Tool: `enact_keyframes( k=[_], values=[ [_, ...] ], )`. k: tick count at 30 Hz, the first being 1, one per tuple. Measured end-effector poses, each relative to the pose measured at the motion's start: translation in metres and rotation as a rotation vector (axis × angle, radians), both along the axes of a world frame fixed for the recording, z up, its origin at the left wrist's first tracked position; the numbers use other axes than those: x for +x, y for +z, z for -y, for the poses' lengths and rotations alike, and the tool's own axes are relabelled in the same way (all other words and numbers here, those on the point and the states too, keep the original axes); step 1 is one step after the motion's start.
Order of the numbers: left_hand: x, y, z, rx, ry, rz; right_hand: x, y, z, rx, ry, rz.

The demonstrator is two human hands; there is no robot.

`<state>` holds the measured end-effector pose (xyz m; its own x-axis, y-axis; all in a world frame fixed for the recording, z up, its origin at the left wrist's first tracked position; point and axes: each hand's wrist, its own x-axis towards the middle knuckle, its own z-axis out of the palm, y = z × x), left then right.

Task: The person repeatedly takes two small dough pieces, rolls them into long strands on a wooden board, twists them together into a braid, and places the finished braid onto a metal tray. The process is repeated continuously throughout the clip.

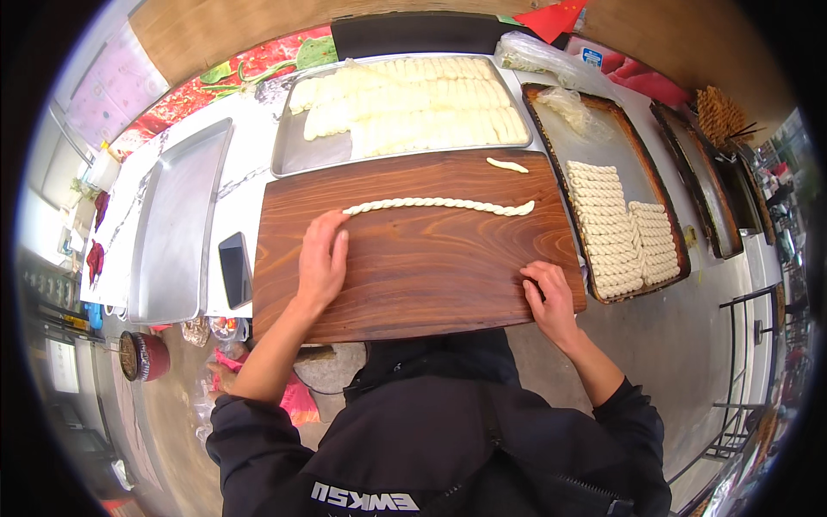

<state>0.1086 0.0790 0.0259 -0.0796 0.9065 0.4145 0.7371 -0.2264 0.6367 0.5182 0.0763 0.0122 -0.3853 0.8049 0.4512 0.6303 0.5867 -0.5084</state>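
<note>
A long twisted rope of pale dough (439, 203) lies across the dark wooden board (413, 271). The fingertips of my left hand (323, 258) touch its left end, with the thumb held apart from them. On the board's right side rests my right hand (549, 294), its fingers loosely curled and the thumb apart; nothing shows in it. A short strip of dough (507, 165) lies near the far right corner of the board.
Behind the board, a metal tray (316, 145) holds rows of pale dough strips (413, 106). At right, a dark-rimmed baking tray (623, 145) carries twisted dough pieces (601, 226) and plastic film. A metal tray (177, 220) and a phone (235, 270) sit at left.
</note>
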Motion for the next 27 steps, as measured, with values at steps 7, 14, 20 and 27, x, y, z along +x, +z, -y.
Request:
enact_keyframes(
  k=[7,14,20,27],
  values=[
    [-0.009,0.001,-0.053,-0.275,0.292,-0.389,-0.027,0.004,-0.098,0.058,0.083,0.270],
    [0.055,-0.006,0.071,-0.247,-0.328,-0.398,-0.018,-0.010,-0.142,-0.003,0.150,0.244],
    [0.008,0.016,0.022,-0.346,-0.298,0.013,-0.015,0.000,-0.136,-0.118,0.178,0.073],
    [-0.037,0.018,-0.012,-0.274,0.100,-0.548,-0.004,0.027,-0.065,-0.022,0.067,0.425]
  ],
)
